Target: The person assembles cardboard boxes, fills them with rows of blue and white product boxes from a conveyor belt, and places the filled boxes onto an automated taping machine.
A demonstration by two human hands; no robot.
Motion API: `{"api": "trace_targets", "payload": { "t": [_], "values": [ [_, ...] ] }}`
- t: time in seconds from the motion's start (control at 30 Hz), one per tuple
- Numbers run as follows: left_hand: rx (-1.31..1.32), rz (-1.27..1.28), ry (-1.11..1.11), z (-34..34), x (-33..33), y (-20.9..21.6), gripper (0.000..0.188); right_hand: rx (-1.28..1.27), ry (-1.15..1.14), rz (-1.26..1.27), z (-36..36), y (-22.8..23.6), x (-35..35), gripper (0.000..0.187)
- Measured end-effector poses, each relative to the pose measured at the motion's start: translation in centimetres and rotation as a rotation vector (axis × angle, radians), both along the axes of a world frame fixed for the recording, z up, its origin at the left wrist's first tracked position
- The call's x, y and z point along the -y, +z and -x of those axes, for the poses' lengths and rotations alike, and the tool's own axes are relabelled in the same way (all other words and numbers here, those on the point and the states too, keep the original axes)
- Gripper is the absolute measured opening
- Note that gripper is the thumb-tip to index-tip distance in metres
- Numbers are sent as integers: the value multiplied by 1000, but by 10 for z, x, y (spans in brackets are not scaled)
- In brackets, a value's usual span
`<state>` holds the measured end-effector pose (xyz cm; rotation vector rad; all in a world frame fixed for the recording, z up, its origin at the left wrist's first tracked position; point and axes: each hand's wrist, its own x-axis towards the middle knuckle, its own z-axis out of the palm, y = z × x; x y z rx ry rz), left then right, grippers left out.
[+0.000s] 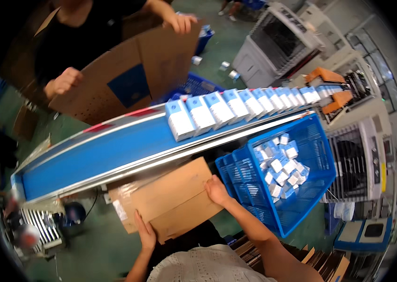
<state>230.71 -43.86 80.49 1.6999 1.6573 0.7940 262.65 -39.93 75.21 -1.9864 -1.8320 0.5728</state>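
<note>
A flattened brown cardboard box (168,197) is held in front of me, just on the near side of the conveyor. Clear tape and a white label show at its left end. My left hand (145,231) grips its near edge, with the fingers lying up against the board. Around the right edge, my right hand (216,190) is closed, its thumb side on top. On the blue conveyor belt (90,152) beyond stands a row of several white-and-blue small cartons (179,121), leaning slightly and close together.
At right, a blue plastic crate (297,221) holds many small cartons in a jumble. Across the belt, a co-worker's hands (67,81) hold a large cardboard sheet (165,61). Orange-guarded machinery (334,101) stands at the belt's far end. Flat cardboard (313,263) is stacked at lower right.
</note>
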Motion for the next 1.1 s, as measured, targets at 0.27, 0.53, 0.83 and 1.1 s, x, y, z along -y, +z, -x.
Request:
{"api": "trace_targets", "payload": {
  "t": [0.27, 0.53, 0.83, 1.1],
  "values": [
    [270, 272, 496, -39, -23, 11, 62, -69, -184, -133, 15, 46, 2, 15],
    [-120, 143, 604, 41, -13, -25, 53, -411, 169, -363, 52, 124, 33, 17],
    [470, 591, 702, 164, -5, -134, 62, -1641, -415, 761, 57, -30, -37, 37],
    [846, 598, 915, 339, 100, -90, 59, -1301, -406, 1090, 283, 51, -2, 44]
  ]
}}
